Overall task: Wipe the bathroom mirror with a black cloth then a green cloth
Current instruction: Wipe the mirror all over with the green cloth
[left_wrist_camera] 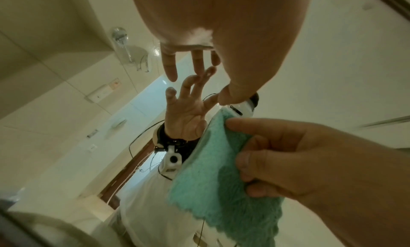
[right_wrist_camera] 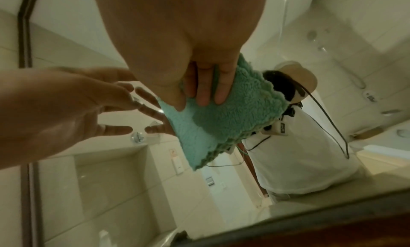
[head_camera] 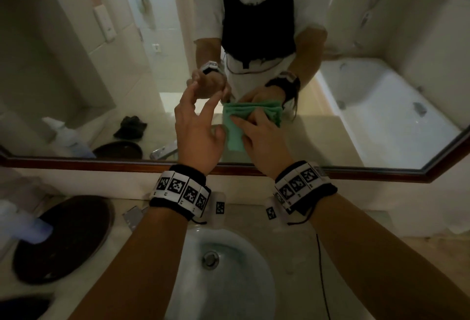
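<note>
The folded green cloth (head_camera: pixel 235 134) is up against the bathroom mirror (head_camera: pixel 76 65), low and centre, with my right hand (head_camera: pixel 251 126) gripping it. In the right wrist view, the thumb and fingers (right_wrist_camera: pixel 201 92) lie on the fluffy green cloth (right_wrist_camera: pixel 226 121). Just left of the cloth, my left hand (head_camera: pixel 203 113) is open with its fingers spread and holds nothing. In the left wrist view its fingertips (left_wrist_camera: pixel 170 71) are close to the glass, beside the green cloth (left_wrist_camera: pixel 210 180). The black cloth (head_camera: pixel 130 127) shows only as a reflection, crumpled on the counter.
A brown wooden frame (head_camera: pixel 101 164) edges the mirror above the counter. Below my wrists is the white sink basin (head_camera: pixel 223 276). A dark round tray (head_camera: pixel 63 238) and a blurred bottle (head_camera: pixel 25 228) sit at the left. A bathtub (head_camera: pixel 381 106) is reflected at the right.
</note>
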The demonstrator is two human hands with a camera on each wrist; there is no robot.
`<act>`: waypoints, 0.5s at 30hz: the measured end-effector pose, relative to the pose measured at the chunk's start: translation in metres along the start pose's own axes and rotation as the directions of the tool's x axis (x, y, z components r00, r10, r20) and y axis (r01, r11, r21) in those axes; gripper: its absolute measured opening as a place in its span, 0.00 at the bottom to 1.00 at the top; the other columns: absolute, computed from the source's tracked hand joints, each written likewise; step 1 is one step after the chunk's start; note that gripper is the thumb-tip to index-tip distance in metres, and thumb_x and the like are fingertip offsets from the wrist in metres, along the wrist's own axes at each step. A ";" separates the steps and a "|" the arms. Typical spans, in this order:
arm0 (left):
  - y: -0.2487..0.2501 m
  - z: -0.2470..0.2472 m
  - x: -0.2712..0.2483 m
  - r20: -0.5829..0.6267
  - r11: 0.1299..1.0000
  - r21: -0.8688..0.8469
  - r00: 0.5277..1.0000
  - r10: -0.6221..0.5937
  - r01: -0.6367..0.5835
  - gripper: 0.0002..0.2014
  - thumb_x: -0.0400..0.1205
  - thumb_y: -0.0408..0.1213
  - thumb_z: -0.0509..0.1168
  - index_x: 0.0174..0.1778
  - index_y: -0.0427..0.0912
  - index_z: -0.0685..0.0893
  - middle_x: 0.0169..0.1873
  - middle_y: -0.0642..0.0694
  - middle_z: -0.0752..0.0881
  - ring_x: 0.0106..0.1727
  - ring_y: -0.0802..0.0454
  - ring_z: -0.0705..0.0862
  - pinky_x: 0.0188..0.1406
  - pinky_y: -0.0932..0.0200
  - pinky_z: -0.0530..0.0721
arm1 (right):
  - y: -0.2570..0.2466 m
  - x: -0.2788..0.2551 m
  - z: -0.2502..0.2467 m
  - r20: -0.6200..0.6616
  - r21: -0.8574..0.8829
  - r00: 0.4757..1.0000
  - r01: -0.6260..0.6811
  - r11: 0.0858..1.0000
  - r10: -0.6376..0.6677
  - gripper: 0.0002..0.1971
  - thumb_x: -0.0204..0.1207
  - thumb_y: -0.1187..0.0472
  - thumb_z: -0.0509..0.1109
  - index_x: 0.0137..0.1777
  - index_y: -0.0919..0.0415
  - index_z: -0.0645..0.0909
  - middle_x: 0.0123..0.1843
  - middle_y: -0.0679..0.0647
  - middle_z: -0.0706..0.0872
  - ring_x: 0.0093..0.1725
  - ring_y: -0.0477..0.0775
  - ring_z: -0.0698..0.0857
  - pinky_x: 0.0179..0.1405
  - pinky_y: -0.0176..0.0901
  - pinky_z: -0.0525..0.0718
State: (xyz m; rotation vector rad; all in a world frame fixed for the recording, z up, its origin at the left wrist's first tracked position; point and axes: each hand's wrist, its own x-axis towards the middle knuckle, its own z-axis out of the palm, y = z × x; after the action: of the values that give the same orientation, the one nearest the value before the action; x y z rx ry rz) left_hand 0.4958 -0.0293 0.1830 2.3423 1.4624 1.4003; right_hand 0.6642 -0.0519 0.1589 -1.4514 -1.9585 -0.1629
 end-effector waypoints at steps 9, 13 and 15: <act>-0.001 0.012 -0.022 0.008 0.996 0.004 0.996 -0.089 0.089 0.35 0.74 0.28 0.69 0.79 0.53 0.74 0.85 0.42 0.54 0.69 0.59 0.58 0.70 0.62 0.65 | 0.009 -0.036 0.025 0.217 0.133 0.962 -0.198 0.971 0.167 0.28 0.79 0.65 0.66 0.80 0.55 0.73 0.67 0.57 0.77 0.68 0.60 0.78 0.65 0.51 0.81; 0.001 0.015 -0.023 0.022 0.994 0.015 0.994 -0.105 0.104 0.36 0.75 0.28 0.70 0.80 0.54 0.72 0.85 0.42 0.52 0.72 0.56 0.59 0.69 0.70 0.59 | 0.010 -0.044 0.030 0.285 0.139 0.943 -0.217 0.966 0.171 0.30 0.79 0.65 0.68 0.82 0.54 0.71 0.74 0.56 0.74 0.75 0.59 0.73 0.73 0.48 0.75; 0.001 0.016 -0.022 0.026 0.993 0.030 0.993 -0.114 0.113 0.36 0.75 0.28 0.70 0.80 0.54 0.71 0.86 0.42 0.51 0.75 0.48 0.62 0.70 0.66 0.61 | 0.012 -0.047 0.033 0.322 0.154 0.936 -0.200 0.968 0.142 0.30 0.79 0.64 0.69 0.82 0.55 0.71 0.74 0.56 0.73 0.75 0.58 0.73 0.73 0.45 0.73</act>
State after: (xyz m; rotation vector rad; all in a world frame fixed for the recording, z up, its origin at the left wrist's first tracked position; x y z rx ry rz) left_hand 0.5051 -0.0402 0.1592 2.2454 1.5907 1.3229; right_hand 0.6670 -0.0692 0.1022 -1.5883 -2.0117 0.3373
